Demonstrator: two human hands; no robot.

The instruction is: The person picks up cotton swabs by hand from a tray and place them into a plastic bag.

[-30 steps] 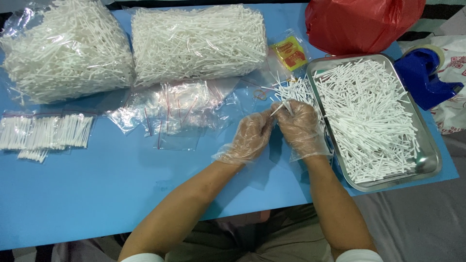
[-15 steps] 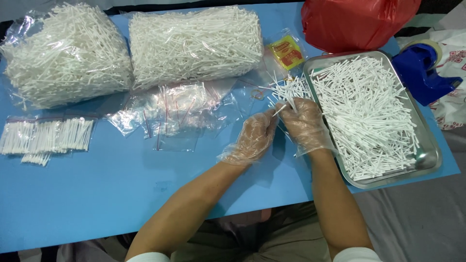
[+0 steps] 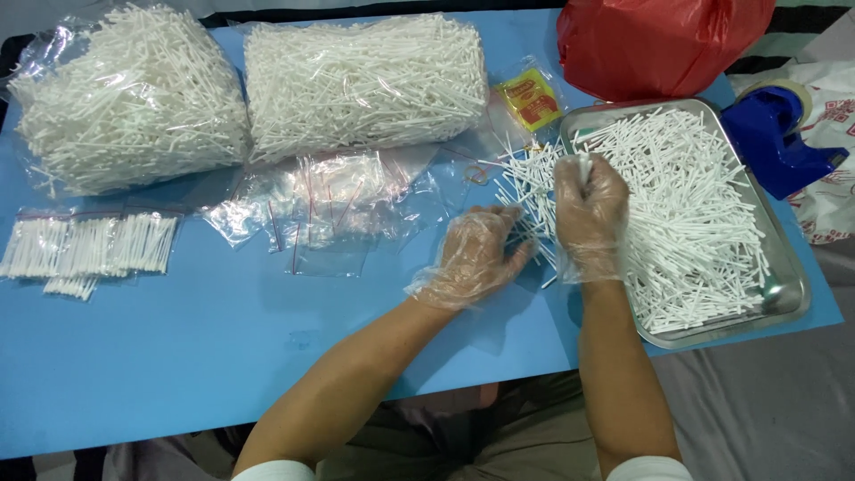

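on the blue table [image 3: 223, 356] two big bags of white sticks [image 3: 365, 80] lie at the far side, and a metal tray [image 3: 788, 294] heaped with loose sticks [image 3: 686, 223] sits at the right. we judge the step in hand to be gathering sticks into a bundle at the tray's left edge; next, evening the ends calls for a light squeeze. our right hand [image 3: 588, 218], gloved, is raised and pinched on a few sticks; our left hand [image 3: 476, 258], gloved, is cupped around the bundle [image 3: 530, 191].
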